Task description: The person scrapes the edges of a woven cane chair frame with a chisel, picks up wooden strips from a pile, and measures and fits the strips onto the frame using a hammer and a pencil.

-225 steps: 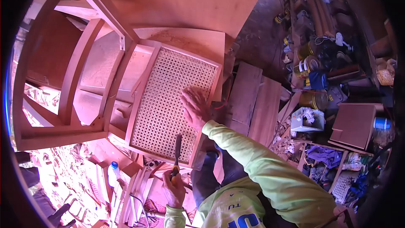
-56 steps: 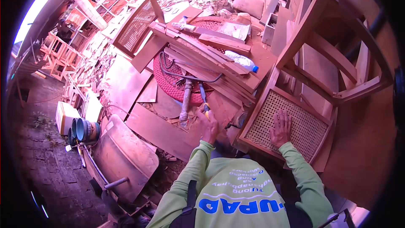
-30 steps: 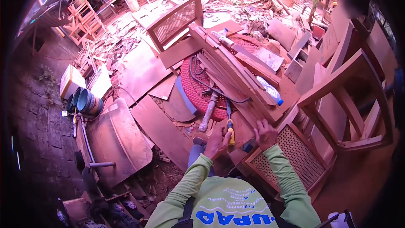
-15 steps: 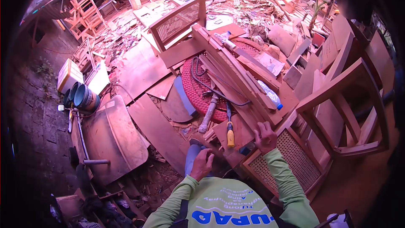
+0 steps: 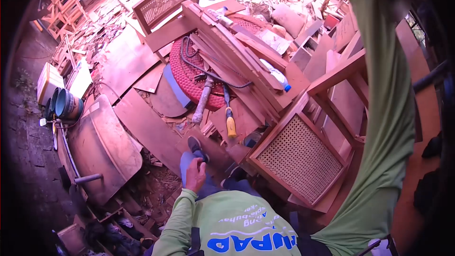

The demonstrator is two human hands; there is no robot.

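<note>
My left hand is over my thigh, its fingers curled in. Whether anything small is in them I cannot make out. My right arm reaches up along the right side, and the hand is beyond the top edge. In front of me lie a hammer with a wrapped handle and a chisel with a yellow handle. Long wooden boards are stacked over a round red woven piece. A dark rope crosses them. A framed cane panel leans at my right.
A wooden chair frame stands at the right, partly behind my sleeve. A plastic bottle with a blue cap lies by the boards. Buckets and a curved wooden panel are at the left. Scrap wood covers the ground beyond.
My right hand has left the cane panel and risen out of view at the upper right. The view has shifted, so the scene sits further left and higher. My left hand stays over my thigh.
</note>
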